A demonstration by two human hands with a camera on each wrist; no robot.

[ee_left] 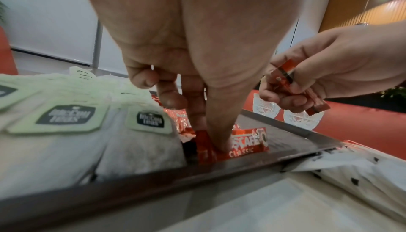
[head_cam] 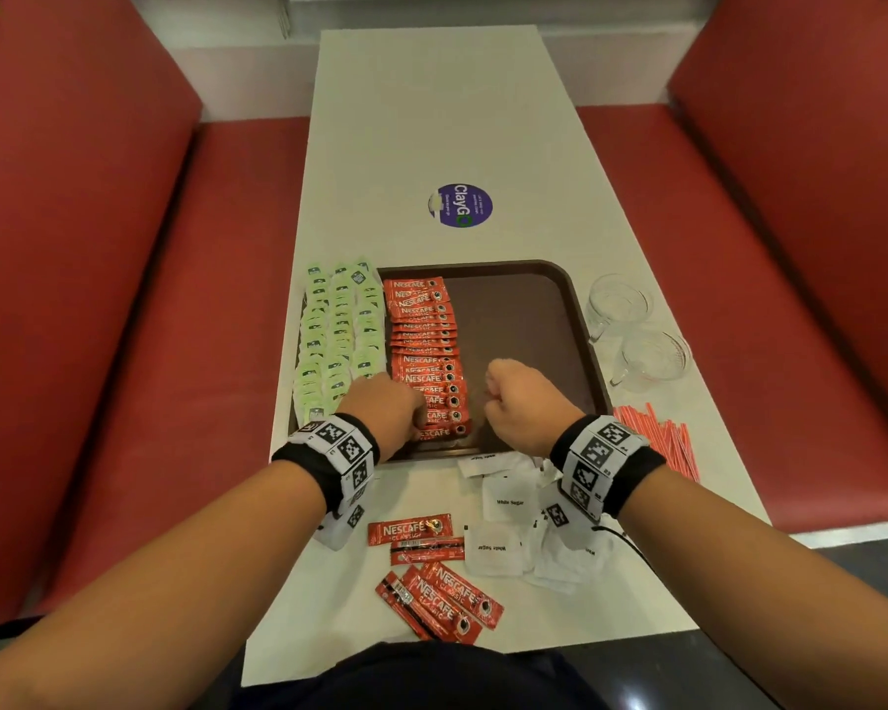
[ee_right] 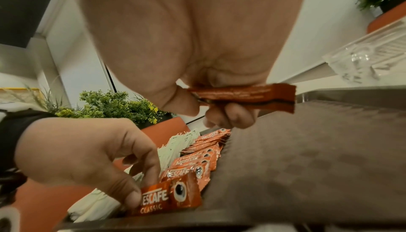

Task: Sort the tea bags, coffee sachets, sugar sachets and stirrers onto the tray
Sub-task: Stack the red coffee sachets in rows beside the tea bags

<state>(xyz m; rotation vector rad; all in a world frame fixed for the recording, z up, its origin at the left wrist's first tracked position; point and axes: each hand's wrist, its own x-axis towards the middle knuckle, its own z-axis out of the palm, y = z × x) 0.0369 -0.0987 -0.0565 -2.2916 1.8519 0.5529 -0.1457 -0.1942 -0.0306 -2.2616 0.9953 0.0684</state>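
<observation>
A brown tray (head_cam: 524,320) holds rows of green tea bags (head_cam: 337,340) on its left and a column of red coffee sachets (head_cam: 424,340) beside them. At the tray's near edge my left hand (head_cam: 406,409) pinches the left end of the nearest coffee sachet (ee_right: 171,195), thumb pressing down on it (ee_left: 248,144). My right hand (head_cam: 513,397) hovers over the bare middle of the tray, fingers curled round another coffee sachet (ee_right: 246,95). Loose coffee sachets (head_cam: 439,602) and white sugar sachets (head_cam: 508,504) lie on the table in front of the tray. Red stirrers (head_cam: 662,438) lie to the right.
Two glass cups (head_cam: 619,302) (head_cam: 654,358) stand right of the tray. A round purple sticker (head_cam: 461,206) marks the white table beyond it. Red bench seats (head_cam: 124,351) flank the table on both sides.
</observation>
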